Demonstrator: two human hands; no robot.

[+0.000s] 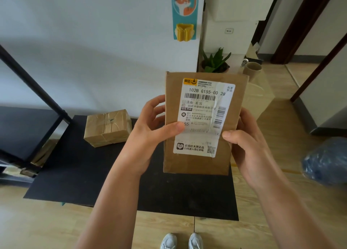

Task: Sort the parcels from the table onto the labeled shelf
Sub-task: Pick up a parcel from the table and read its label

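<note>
Nearest the camera: two grey shoes (181,241) on the wood floor (47,228), at the near edge of the black surface (78,173).

Above the surface, both hands hold one cardboard parcel (201,162) upright, label side toward the camera. The left hand (148,128) grips the parcel's left edge; its thumb lies across the white shipping label (203,117), and the other fingers (157,102) curl behind the edge. The right hand (244,141) clasps the right edge, thumb pressed on the front face just beside the label's lower right; its remaining fingers are hidden behind the box. The parcel is clear of the surface. The label's top line reads "102B G155-00 28".

Farther back on the surface, left of the hands and well apart from them: a taped brown parcel (108,127), lying flat.

Far left: black shelf frame (32,91). Behind the held parcel: potted plant (216,62) by the white wall (93,32).
</note>
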